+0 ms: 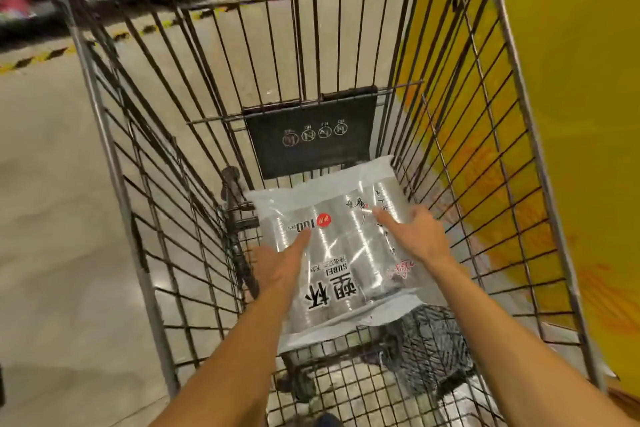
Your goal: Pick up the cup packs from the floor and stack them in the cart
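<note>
Step in hand looks like the set-down: a clear plastic pack of stacked disposable cups (341, 253), w/ black printed characters and a red round sticker, lies flat on the wire floor of the dark metal-wire shopping cart (114, 163), toward the far end, just below the black plastic flap w/ small white icons (311, 135).

Both hands are on top of the pack. Left hand (280, 262) lies on its left part, fingers straight, index stretched toward the red sticker. Right hand (414, 230) lies on the right part, fingers spread and mostly straight. Neither curls round anything; they press or steady, not grip.

Next move, prob.: let go, pull arms back out of the basket, go for another pack on the floor. No other packs in view here, so can't tell how many are left. This seems to be the bottom layer, so it should sit square for later packs to stack on it.

Pack looks: transparent film, glossy, several rows of nested clear cups side by side, loose sealed film at near and far ends. Light, slippery, I'd guess.
</note>
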`<state>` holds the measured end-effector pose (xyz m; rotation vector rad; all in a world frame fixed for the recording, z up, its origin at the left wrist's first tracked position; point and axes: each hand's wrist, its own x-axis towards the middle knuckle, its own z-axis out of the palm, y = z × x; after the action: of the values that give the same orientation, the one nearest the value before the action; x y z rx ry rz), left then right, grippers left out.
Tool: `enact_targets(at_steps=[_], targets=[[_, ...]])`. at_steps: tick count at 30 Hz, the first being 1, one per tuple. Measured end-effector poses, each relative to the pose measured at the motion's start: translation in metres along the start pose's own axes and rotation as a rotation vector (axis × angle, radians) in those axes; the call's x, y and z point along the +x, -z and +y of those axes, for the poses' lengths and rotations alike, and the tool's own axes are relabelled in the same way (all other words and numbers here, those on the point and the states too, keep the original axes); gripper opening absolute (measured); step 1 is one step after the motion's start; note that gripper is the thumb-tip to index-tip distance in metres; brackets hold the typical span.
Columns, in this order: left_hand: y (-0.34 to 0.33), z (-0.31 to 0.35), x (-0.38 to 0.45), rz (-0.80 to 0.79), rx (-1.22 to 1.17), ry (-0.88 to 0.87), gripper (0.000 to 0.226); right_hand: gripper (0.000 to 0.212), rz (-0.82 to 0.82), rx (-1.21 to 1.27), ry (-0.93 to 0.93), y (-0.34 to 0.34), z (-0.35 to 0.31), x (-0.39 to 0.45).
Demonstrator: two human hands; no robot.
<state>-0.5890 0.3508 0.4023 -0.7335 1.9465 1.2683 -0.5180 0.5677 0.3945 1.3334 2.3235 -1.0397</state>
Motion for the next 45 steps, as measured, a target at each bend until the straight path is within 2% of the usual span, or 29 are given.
enact_targets(at_steps=[2, 5, 6, 9, 11, 15, 17, 20, 23, 26, 28, 32, 35, 39, 45], targets=[[-0.010, -0.007, 0.014, 0.022, 0.061, -0.012, 0.119, 0.092, 0.006, -0.022, -0.033, -0.014, 0.013, 0.014], [-0.017, -0.018, 0.022, -0.025, 0.140, -0.048, 0.128, 0.063, -0.016, -0.006, -0.060, -0.024, 0.031, 0.025], [-0.015, -0.015, 0.017, -0.025, 0.165, -0.045, 0.122, 0.061, -0.022, -0.004, -0.065, -0.024, 0.035, 0.025], [-0.006, -0.004, -0.002, 0.021, 0.229, -0.069, 0.087, 0.066, -0.022, 0.000, -0.043, -0.009, 0.026, 0.008], [0.002, 0.011, -0.022, 0.021, 0.297, -0.115, 0.079, 0.069, -0.014, 0.008, -0.003, 0.011, 0.007, -0.013], [0.022, 0.060, -0.081, -0.043, 0.392, -0.319, 0.072, 0.061, -0.015, 0.002, 0.105, 0.069, -0.041, -0.066], [0.033, 0.091, -0.116, -0.052, 0.505, -0.428, 0.079, 0.069, 0.004, -0.014, 0.164, 0.107, -0.070, -0.100], [0.053, 0.140, -0.173, -0.047, 0.670, -0.612, 0.077, 0.080, 0.062, -0.083, 0.231, 0.169, -0.110, -0.155], [0.071, 0.183, -0.238, -0.061, 0.852, -0.757, 0.086, 0.085, 0.137, -0.121, 0.268, 0.227, -0.136, -0.214], [0.083, 0.218, -0.303, -0.071, 0.996, -0.961, 0.072, 0.077, 0.239, -0.139, 0.255, 0.281, -0.146, -0.282], [0.088, 0.237, -0.346, -0.102, 1.048, -1.111, 0.064, 0.073, 0.332, -0.117, 0.202, 0.311, -0.138, -0.331], [0.086, 0.260, -0.412, -0.226, 1.118, -1.417, 0.071, 0.070, 0.579, -0.051, 0.004, 0.348, -0.097, -0.433], [0.074, 0.257, -0.466, -0.321, 1.239, -1.647, 0.073, 0.070, 0.759, -0.018, -0.204, 0.349, -0.059, -0.525], [0.068, 0.214, -0.540, -0.484, 1.363, -1.921, 0.072, 0.066, 0.955, 0.034, -0.492, 0.315, -0.026, -0.648], [0.085, 0.101, -0.635, -0.836, 1.372, -2.220, 0.069, 0.066, 1.072, 0.158, -0.874, 0.216, -0.007, -0.822]])
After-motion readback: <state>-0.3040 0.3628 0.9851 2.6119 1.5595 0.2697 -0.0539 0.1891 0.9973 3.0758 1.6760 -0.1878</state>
